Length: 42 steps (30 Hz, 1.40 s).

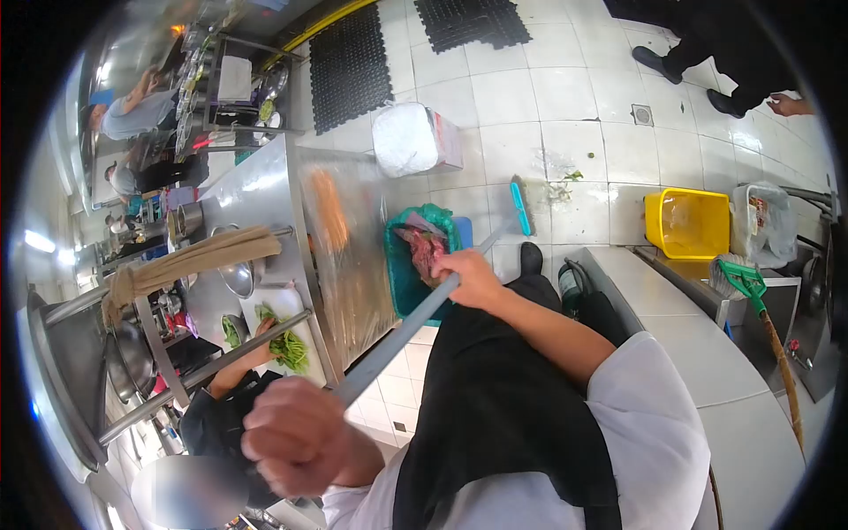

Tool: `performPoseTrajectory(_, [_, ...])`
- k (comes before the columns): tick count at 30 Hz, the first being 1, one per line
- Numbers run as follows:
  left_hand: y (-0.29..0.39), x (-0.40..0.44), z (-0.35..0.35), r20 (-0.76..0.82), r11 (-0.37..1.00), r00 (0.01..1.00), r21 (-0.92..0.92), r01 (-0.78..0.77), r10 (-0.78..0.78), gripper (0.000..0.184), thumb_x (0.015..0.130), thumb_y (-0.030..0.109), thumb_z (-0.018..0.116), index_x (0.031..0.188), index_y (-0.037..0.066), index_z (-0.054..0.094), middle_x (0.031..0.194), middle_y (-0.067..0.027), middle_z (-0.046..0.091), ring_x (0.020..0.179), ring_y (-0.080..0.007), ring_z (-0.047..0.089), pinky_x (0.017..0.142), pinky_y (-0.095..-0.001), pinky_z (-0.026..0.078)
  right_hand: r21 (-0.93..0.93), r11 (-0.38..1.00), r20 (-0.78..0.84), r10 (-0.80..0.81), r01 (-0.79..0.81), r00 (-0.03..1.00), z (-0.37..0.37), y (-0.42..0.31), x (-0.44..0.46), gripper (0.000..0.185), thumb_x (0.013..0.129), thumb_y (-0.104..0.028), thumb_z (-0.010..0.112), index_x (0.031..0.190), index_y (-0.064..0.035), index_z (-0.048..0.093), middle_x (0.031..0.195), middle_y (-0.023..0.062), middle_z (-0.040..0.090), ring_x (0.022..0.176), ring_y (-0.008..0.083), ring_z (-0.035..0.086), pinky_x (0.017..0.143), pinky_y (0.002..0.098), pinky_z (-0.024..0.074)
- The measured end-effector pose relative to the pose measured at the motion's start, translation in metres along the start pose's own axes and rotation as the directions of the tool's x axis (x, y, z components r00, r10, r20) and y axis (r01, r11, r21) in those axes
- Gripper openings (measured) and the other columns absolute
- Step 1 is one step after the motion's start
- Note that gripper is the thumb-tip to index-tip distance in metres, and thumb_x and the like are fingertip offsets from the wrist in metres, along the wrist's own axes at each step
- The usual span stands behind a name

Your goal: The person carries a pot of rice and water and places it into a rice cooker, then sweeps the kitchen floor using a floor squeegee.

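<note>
My left hand (300,433) is closed around the upper end of a grey broom handle (389,349), large and close to the camera. Farther down the same handle, my right hand (468,278) grips it. The handle slants away to a turquoise broom head (521,208), whose bristles are on the white tiled floor. Just beyond the broom head lie green scraps (570,181) on the tiles. Beside the handle, near my right hand, stands a bin with a green liner (395,274), holding reddish and dark waste.
A steel counter (256,181) runs along the left, where a co-worker's arm (237,375) reaches toward leafy greens (287,349). A yellow bin (687,223) and green-headed mop (742,278) are right. Another person's shoes (655,64) show top right. Black mats (351,71) lie on the floor.
</note>
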<state>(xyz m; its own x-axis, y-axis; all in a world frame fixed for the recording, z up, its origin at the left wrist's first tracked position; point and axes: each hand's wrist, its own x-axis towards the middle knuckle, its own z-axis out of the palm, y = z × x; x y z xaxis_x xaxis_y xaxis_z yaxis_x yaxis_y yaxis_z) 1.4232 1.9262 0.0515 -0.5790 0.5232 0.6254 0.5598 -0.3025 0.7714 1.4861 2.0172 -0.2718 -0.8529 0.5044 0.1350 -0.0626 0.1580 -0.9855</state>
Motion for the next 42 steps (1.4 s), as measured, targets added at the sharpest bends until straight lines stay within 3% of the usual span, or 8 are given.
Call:
performPoseTrajectory(8, [-0.058, -0.013, 0.041, 0.596, 0.988, 0.795, 0.149, 0.03, -0.114, 0.025, 0.075, -0.004, 0.066, 0.06, 0.006, 0.048, 0.058, -0.0073, 0.052, 0.05, -0.0235, 0.055, 0.046, -0.0344, 0.042, 0.119, 0.993, -0.04, 0.012, -0.007, 0.999, 0.018, 0.069, 0.058, 0.01, 0.079, -0.006, 0.068, 0.088, -0.0061, 0.067, 0.075, 0.0112, 0.063, 0.075, 0.0301, 0.063, 0.069, 0.0414, 0.0489])
performPoseTrajectory(21, [-0.022, 0.019, -0.006, 0.519, 0.911, 0.85, -0.389, 0.137, 0.093, 0.031, 0.081, 0.021, 0.058, 0.056, 0.012, 0.043, 0.046, -0.0003, 0.048, 0.043, -0.0168, 0.053, 0.046, -0.0283, 0.043, -0.202, 0.97, -0.233, -0.182, 0.135, 0.955, -0.006, -0.004, 0.058, 0.013, 0.079, -0.011, 0.069, 0.091, -0.0073, 0.069, 0.079, 0.0112, 0.067, 0.073, 0.0354, 0.064, 0.065, 0.0416, 0.0479])
performPoseTrajectory(24, [-0.044, 0.0, 0.041, 0.547, 0.998, 0.836, 0.031, -0.059, 0.032, 0.034, 0.089, 0.028, 0.055, 0.061, 0.01, 0.05, 0.059, -0.0058, 0.058, 0.052, -0.0238, 0.06, 0.05, -0.0331, 0.046, -0.109, 0.988, -0.401, -0.141, 0.106, 0.905, -0.026, 0.044, 0.087, 0.011, 0.08, -0.016, 0.07, 0.089, -0.0103, 0.069, 0.08, 0.0095, 0.067, 0.078, 0.0335, 0.065, 0.069, 0.0423, 0.0485])
performPoseTrajectory(27, [-0.098, -0.028, 0.084, 0.702, 0.972, 0.709, -0.207, 0.11, 0.069, 0.022, 0.075, 0.002, 0.066, 0.063, 0.002, 0.049, 0.058, -0.0072, 0.044, 0.049, -0.0249, 0.05, 0.047, -0.034, 0.037, -0.17, 0.981, -0.257, -0.131, 0.089, 0.957, -0.064, 0.1, 0.081, 0.007, 0.084, -0.013, 0.069, 0.088, -0.008, 0.07, 0.077, 0.0121, 0.065, 0.075, 0.0321, 0.065, 0.069, 0.0407, 0.05])
performPoseTrajectory(35, [-0.087, 0.048, 0.044, 0.622, 0.863, 0.762, -0.472, 0.182, 0.179, 0.07, 0.085, 0.074, 0.055, 0.062, 0.008, 0.045, 0.051, -0.0023, 0.049, 0.048, -0.0211, 0.055, 0.049, -0.0334, 0.046, -0.305, 0.948, -0.364, -0.201, 0.087, 0.91, -0.092, 0.038, 0.081, 0.011, 0.081, -0.013, 0.071, 0.092, -0.0156, 0.071, 0.085, 0.0044, 0.069, 0.088, 0.0251, 0.065, 0.085, 0.0401, 0.0428])
performPoseTrajectory(36, [-0.09, 0.071, 0.048, 0.625, 0.712, 0.723, -0.648, 0.27, 0.295, 0.043, 0.094, 0.034, 0.057, 0.062, 0.006, 0.054, 0.059, -0.0104, 0.062, 0.05, -0.0227, 0.06, 0.056, -0.0351, 0.053, -0.321, 0.944, -0.388, -0.201, 0.072, 0.899, -0.099, 0.03, 0.087, 0.011, 0.081, -0.013, 0.071, 0.092, -0.0156, 0.071, 0.085, 0.0044, 0.069, 0.088, 0.0251, 0.065, 0.085, 0.0401, 0.0428])
performPoseTrajectory(39, [-0.114, 0.12, 0.035, 0.69, 0.563, 0.585, -0.709, 0.426, 0.427, 0.078, 0.089, 0.078, 0.038, 0.06, 0.006, 0.05, 0.055, -0.0081, 0.057, 0.048, -0.0231, 0.058, 0.054, -0.0386, 0.05, -0.316, 0.924, -0.255, -0.3, 0.214, 0.919, -0.129, 0.018, 0.111, 0.017, 0.08, -0.012, 0.069, 0.096, -0.0182, 0.069, 0.089, 0.001, 0.07, 0.091, 0.0218, 0.064, 0.087, 0.0394, 0.0382])
performPoseTrajectory(42, [-0.146, 0.159, 0.049, 0.748, 0.472, 0.567, -0.66, 0.584, 0.346, 0.087, 0.095, 0.073, 0.024, 0.063, 0.001, 0.061, 0.058, -0.0139, 0.061, 0.047, -0.0275, 0.06, 0.056, -0.0398, 0.053, -0.445, 0.878, -0.21, -0.294, 0.177, 0.932, -0.16, 0.023, 0.14, 0.016, 0.08, -0.013, 0.067, 0.095, -0.0197, 0.067, 0.085, -0.0021, 0.07, 0.086, 0.0193, 0.065, 0.081, 0.039, 0.0392])
